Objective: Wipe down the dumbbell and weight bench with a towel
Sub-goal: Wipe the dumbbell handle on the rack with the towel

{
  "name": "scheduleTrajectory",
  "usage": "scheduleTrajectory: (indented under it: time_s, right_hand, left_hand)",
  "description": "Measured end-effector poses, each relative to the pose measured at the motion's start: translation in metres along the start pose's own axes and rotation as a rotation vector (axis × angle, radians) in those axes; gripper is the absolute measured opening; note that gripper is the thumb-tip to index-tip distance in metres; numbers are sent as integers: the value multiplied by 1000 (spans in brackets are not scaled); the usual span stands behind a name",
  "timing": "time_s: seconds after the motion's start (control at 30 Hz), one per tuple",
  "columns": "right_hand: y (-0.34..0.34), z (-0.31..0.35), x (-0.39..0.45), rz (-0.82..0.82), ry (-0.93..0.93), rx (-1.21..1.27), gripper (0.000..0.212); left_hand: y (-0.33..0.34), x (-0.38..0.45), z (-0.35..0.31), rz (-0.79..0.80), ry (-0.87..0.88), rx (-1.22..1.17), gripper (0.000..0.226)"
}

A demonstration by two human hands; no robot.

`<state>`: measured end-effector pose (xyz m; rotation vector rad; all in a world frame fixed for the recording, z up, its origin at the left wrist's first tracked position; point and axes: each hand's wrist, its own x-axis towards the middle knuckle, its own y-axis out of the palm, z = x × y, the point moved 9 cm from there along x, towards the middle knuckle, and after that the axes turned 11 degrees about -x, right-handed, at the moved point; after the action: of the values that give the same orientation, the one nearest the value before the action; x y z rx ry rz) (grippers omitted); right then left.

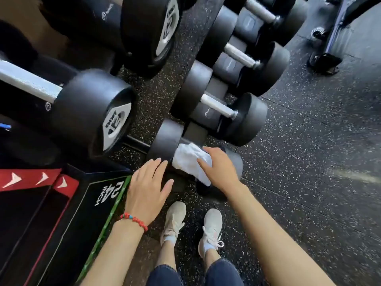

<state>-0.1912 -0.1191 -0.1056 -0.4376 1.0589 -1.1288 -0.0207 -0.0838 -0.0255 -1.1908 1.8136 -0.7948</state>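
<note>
A black dumbbell (165, 141) lies on the lowest tier of the rack, right in front of my feet. A white towel (190, 159) is draped over its handle. My right hand (220, 168) lies on the towel, fingers wrapped over it and the handle beneath. My left hand (147, 186) hovers with straight, spread fingers just left of the towel, near the dumbbell's left head. It holds nothing. A red bead bracelet circles that wrist. No weight bench shows in this view.
Several more black dumbbells (220, 106) fill the rack behind, and larger ones (92, 112) sit on the upper tier at left. A black plyo box (68, 203) marked 24 inch stands at left. Speckled rubber floor (309, 162) stretches right. A machine base (329, 48) is far right.
</note>
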Motion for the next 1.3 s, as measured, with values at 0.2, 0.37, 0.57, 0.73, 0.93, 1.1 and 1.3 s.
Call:
scheduleTrajectory:
  time_s: [0.2, 0.37, 0.57, 0.73, 0.93, 1.1, 1.3]
  right_hand:
    - [48, -12, 50, 123, 49, -5, 57]
    - [80, -21, 74, 216, 82, -167, 73]
    - [90, -33, 82, 232, 133, -181, 66]
    - [88, -32, 80, 226, 157, -80, 50]
    - [74, -32, 60, 162, 281, 200, 48]
    - [49, -42, 4, 15, 489, 708, 35]
    - [36, -57, -78, -157, 679, 1106, 22]
  left_hand:
    - [36, 12, 28, -19, -38, -31, 42]
    - [42, 16, 38, -39, -68, -93, 48]
    - [41, 18, 37, -53, -63, -135, 53]
    - [39, 17, 35, -52, -58, -138, 53]
    - [31, 15, 31, -28, -36, -152, 53]
    - [16, 15, 11, -6, 29, -138, 53]
    - [-4, 14, -26, 54, 186, -83, 49]
